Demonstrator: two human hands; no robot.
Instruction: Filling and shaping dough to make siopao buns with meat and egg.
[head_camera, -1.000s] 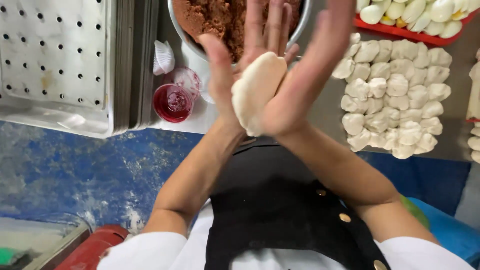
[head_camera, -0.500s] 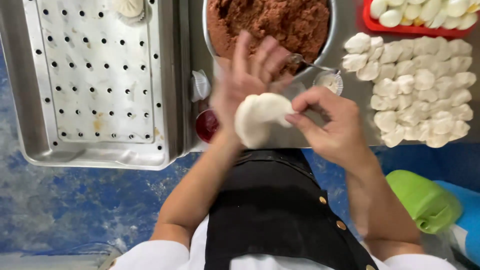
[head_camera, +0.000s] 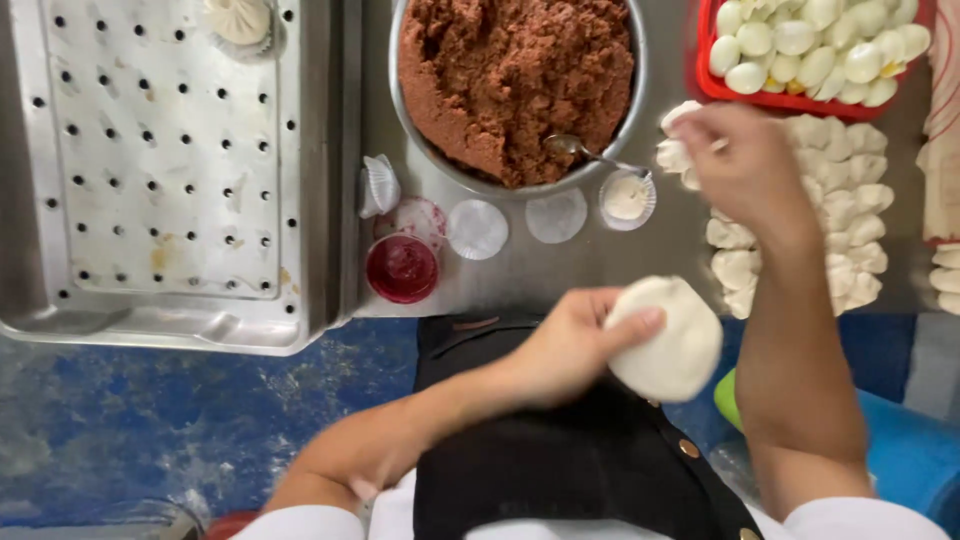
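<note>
Landmark: the steel bowl of reddish-brown filling (head_camera: 515, 85) at top centre of the counter (head_camera: 600, 265). Far left of the bowl lies a perforated metal tray (head_camera: 165, 160) bearing one pleated bun (head_camera: 238, 20) at its top edge. Just below the bowl's left rim sit a white paper cup (head_camera: 379, 186), a small red dish (head_camera: 401, 268) and flat paper liners (head_camera: 477, 229). A spoon (head_camera: 590, 153) rests in the bowl at its lower right rim, with a small cup of white matter (head_camera: 627, 197) just beneath. Well below the bowl, the left hand (head_camera: 570, 345) cups a flattened round of white dough (head_camera: 668, 338), thumb laid on its upper face. Right of the bowl, the right hand (head_camera: 745, 165) is closed in a pinch over the heap of dough pieces (head_camera: 835, 215); what it pinches cannot be told. Above that heap stands a red tray of peeled eggs (head_camera: 815, 45).
</note>
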